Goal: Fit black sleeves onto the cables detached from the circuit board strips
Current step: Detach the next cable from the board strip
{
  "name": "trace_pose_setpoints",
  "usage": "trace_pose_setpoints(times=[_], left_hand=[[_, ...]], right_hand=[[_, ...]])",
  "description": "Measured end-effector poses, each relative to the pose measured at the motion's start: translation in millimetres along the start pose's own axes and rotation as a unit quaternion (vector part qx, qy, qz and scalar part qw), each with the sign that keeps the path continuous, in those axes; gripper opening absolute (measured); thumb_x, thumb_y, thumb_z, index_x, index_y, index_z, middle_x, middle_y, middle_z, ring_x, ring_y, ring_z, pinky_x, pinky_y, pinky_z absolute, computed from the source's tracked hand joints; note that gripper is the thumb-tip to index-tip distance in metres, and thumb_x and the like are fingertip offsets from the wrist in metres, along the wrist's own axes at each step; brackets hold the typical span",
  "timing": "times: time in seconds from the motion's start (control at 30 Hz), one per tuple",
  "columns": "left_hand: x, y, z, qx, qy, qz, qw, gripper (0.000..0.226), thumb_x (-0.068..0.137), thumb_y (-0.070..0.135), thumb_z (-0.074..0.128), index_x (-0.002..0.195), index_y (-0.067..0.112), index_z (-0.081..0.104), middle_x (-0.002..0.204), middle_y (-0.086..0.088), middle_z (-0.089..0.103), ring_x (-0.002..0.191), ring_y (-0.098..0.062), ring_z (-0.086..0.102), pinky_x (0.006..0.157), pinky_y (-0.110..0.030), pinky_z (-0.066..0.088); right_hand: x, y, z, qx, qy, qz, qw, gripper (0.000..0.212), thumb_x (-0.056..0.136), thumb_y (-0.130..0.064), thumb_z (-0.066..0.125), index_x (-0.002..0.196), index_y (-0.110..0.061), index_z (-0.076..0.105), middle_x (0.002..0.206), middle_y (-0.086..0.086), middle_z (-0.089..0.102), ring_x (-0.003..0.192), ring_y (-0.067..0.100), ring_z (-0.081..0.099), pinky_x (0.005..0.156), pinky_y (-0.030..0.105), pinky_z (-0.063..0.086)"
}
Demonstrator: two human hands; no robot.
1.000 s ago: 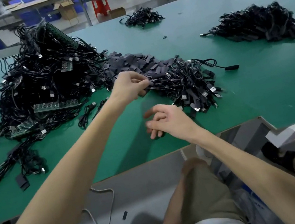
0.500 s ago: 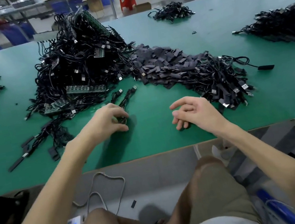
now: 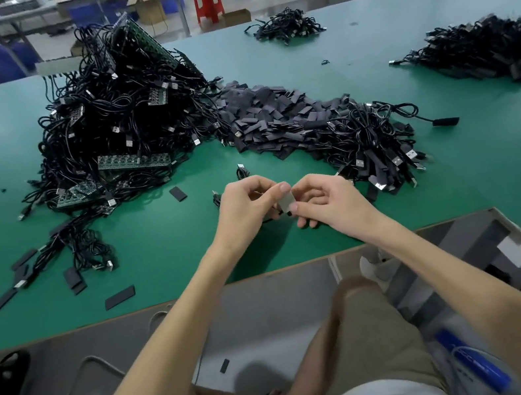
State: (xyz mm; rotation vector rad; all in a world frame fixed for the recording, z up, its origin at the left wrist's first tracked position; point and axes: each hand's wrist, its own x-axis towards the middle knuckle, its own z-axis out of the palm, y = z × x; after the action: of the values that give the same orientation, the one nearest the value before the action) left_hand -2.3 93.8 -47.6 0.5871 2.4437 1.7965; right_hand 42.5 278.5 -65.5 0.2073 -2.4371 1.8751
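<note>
On the green table [image 3: 492,177], the pile of black sleeves [image 3: 272,115] serves as the reference point. Just in front of it, toward the person, the left hand [image 3: 247,206] and right hand [image 3: 326,203] meet above the table. Both have curled fingers, and together they pinch one flat sleeve [image 3: 286,200], which looks greyish under the light. A bit of black cable [image 3: 216,198] shows at the outer edge of the left hand, but I cannot tell whether it is gripped. Against the pile's left side rises a tall heap of cables [image 3: 119,117], with a circuit board strip [image 3: 132,160] lying on its near slope. At the pile's right end a tangle of plugged cables [image 3: 379,148] overlaps it. A loose sleeve [image 3: 178,193] lies flat on the table in front of the pile and to its left, apart from it.
</note>
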Motion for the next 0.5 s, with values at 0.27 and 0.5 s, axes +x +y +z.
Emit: trace_pose_setpoints(times=[0.27, 0.5], left_hand=[[-7.0, -6.2, 3.2, 0.066, 0.003, 0.006, 0.998, 0.006, 0.087, 0.018, 0.079, 0.091, 0.016, 0.075, 0.088, 0.002, 0.073, 0.077, -0.008, 0.062, 0.076, -0.031, 0.054], [-7.5, -1.6, 13.1, 0.103, 0.028, -0.024, 0.994, 0.013, 0.083, 0.014, 0.078, 0.076, 0.021, 0.069, 0.062, 0.013, 0.066, 0.054, 0.006, 0.055, 0.055, -0.008, 0.040]], right_hand=[[0.8, 0.0, -1.1, 0.005, 0.024, 0.009, 1.000, 0.016, 0.094, -0.002, 0.069, 0.105, 0.005, 0.061, 0.075, 0.018, 0.072, 0.060, 0.028, 0.069, 0.058, 0.034, 0.055], [-2.3, 0.5, -1.0, -0.028, 0.030, 0.002, 0.999, 0.013, 0.094, 0.000, 0.068, 0.094, 0.006, 0.056, 0.072, 0.024, 0.070, 0.059, 0.026, 0.072, 0.056, 0.033, 0.056]])
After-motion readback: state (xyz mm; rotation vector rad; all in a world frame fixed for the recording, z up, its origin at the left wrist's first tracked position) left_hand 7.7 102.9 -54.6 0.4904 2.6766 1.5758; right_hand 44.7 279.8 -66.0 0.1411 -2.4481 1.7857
